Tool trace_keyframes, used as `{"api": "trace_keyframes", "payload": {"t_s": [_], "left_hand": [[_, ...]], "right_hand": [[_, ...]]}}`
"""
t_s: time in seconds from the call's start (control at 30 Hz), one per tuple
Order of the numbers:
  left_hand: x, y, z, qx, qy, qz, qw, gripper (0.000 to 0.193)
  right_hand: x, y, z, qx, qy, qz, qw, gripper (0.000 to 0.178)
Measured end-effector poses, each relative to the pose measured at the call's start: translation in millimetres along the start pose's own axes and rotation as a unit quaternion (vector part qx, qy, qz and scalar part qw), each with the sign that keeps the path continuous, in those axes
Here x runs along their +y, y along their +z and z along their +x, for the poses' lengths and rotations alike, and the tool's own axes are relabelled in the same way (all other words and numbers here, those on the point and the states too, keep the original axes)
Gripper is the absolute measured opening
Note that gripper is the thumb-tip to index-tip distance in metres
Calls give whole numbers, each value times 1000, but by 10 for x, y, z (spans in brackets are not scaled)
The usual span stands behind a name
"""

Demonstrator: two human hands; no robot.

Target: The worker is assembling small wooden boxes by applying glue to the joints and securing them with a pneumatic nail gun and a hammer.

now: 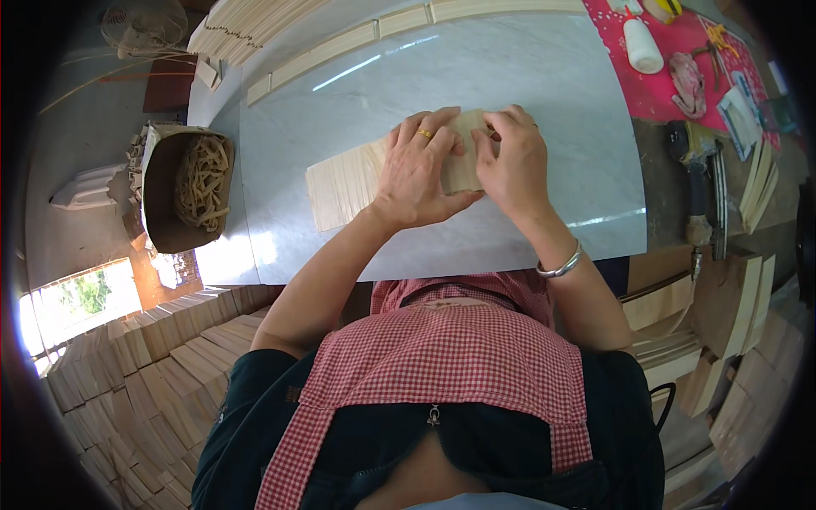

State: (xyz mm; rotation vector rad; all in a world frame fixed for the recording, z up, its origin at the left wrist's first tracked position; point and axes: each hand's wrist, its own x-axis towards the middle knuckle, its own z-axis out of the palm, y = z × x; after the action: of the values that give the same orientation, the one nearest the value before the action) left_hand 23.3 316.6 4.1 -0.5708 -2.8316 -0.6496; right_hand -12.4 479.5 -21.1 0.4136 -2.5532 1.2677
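A row of thin pale wooden slats (348, 183) lies side by side on a white marble-like tabletop (476, 85). My left hand (418, 166), with a gold ring on one finger, presses flat on the right part of the row. My right hand (512, 157), a silver bangle on its wrist, pinches the right end of the slats, fingers curled over the edge. The two hands touch each other above the wood, and they hide the right end of the row.
Long wooden strips (357, 38) line the table's far edge. A cardboard box of curly wood shavings (191, 183) stands at the left. Stacks of wooden boards (153, 365) lie lower left and lower right. A red mat with a white bottle (643, 42) and a power tool (697, 183) sit at the right.
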Motion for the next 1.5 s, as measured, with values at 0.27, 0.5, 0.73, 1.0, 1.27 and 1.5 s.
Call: {"api": "trace_keyframes", "payload": {"t_s": [0.27,0.5,0.73,1.0,1.27,1.5], "left_hand": [[-29,-49,64,-11,2,-2,1000,47],[-69,-34,10,-4,8,37,999,44],[-111,11,-33,21,12,38,999,41],[-98,20,-75,13,11,24,1000,38],[-136,80,-70,36,3,13,999,35],[-138,107,-62,52,8,35,998,34]], "right_hand": [[342,-484,-127,-62,13,49,997,40],[1768,-2413,-468,5,150,-421,895,54],[2222,-2530,-309,-68,190,-401,894,55],[1544,-2823,167,-80,343,-238,905,45],[-657,-1914,-230,-159,250,-54,953,26],[-909,-1676,-312,-238,214,-24,947,22]]}}
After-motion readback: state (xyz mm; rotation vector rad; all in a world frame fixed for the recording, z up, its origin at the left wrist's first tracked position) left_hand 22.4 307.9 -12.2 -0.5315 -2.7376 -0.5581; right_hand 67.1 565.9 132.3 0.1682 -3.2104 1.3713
